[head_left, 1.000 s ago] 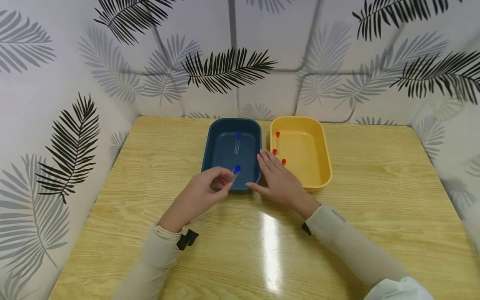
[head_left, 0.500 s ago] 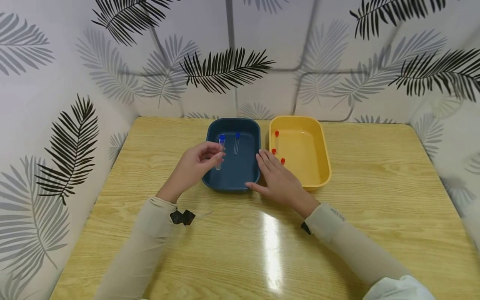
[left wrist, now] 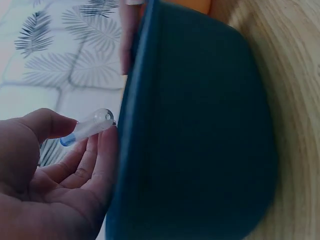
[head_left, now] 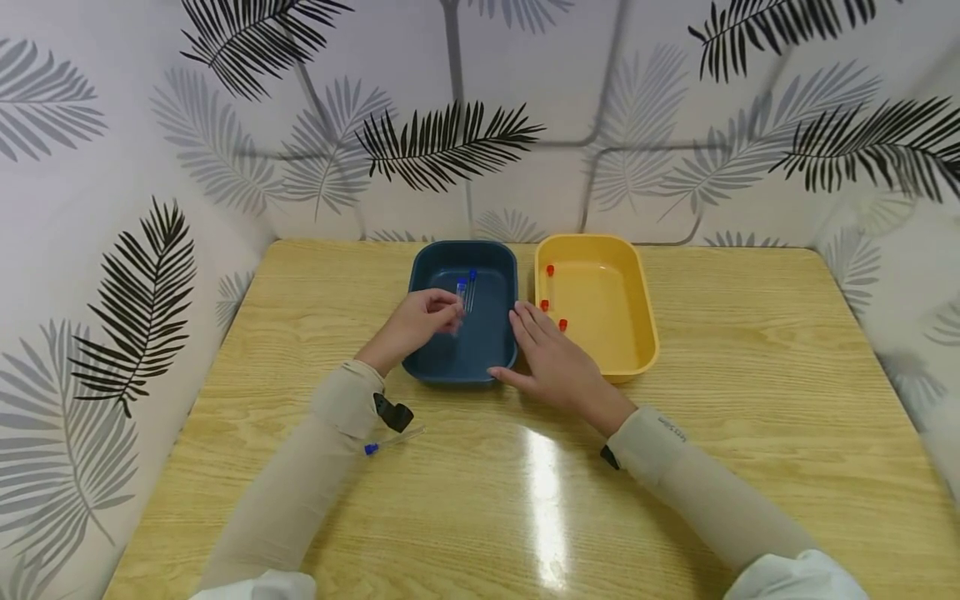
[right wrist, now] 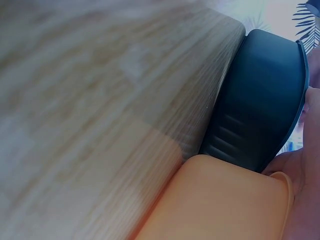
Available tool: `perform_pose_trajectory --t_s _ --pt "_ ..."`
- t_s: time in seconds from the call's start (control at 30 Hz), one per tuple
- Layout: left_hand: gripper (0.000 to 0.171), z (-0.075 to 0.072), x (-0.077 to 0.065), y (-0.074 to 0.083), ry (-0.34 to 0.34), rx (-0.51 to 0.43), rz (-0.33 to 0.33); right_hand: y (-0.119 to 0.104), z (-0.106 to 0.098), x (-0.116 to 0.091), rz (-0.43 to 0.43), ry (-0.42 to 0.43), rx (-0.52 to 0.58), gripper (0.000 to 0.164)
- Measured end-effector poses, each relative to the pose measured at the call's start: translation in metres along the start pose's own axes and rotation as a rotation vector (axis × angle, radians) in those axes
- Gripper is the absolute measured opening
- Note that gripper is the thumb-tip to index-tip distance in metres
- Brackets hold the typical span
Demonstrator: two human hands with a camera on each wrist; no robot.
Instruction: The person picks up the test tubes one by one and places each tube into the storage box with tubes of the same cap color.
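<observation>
Between thumb and fingers, my left hand pinches a clear test tube with a blue cap, over the dark blue bin. In the head view the cap appears just left of a second blue-capped tube that lies in this bin. My right hand rests with straight fingers at the blue bin's right rim, its thumb by the front corner. Another blue-capped test tube lies on the table beside my left wrist.
To the right stands a yellow bin, close by the blue one. Red caps show along its left side. A patterned wall rises behind the wooden table.
My left hand has carried the tube from the blue bin's front edge into the space over it, lately shifting right towards the tube there. The table tube's cap has come into view. My right hand stays put.
</observation>
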State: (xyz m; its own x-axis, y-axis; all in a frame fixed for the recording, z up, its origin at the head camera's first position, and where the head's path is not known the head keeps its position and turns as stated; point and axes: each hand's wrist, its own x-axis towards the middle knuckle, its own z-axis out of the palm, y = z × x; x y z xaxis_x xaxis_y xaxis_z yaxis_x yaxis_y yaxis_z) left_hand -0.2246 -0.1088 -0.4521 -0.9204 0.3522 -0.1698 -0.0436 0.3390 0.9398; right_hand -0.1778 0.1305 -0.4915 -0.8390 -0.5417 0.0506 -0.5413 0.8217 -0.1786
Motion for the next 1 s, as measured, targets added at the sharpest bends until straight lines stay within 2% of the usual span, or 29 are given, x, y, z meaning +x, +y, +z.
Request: perform_pose_trajectory --t_s 0.17,0.3,0.37,0.53,1.0 --pt "0.032 0.011 0.014 -0.014 -0.059 -0.021 -0.109 0.001 0.001 -0.001 0.004 -0.008 0.004 0.096" --pt "0.029 0.020 0.020 -0.023 -0.084 -0.034 -0.219 0.001 0.001 -0.001 -0.003 -0.012 0.009 0.096" --pt "0.029 0.024 0.022 -0.025 -0.102 -0.032 -0.251 0.001 0.002 0.000 -0.005 -0.013 0.006 0.096" --pt "0.030 0.027 0.023 -0.023 -0.135 -0.038 -0.281 0.000 0.001 -0.001 -0.001 -0.011 -0.008 0.097" --pt "0.029 0.029 0.028 -0.028 -0.125 -0.030 -0.294 0.001 0.001 -0.001 0.000 -0.001 -0.006 0.097"
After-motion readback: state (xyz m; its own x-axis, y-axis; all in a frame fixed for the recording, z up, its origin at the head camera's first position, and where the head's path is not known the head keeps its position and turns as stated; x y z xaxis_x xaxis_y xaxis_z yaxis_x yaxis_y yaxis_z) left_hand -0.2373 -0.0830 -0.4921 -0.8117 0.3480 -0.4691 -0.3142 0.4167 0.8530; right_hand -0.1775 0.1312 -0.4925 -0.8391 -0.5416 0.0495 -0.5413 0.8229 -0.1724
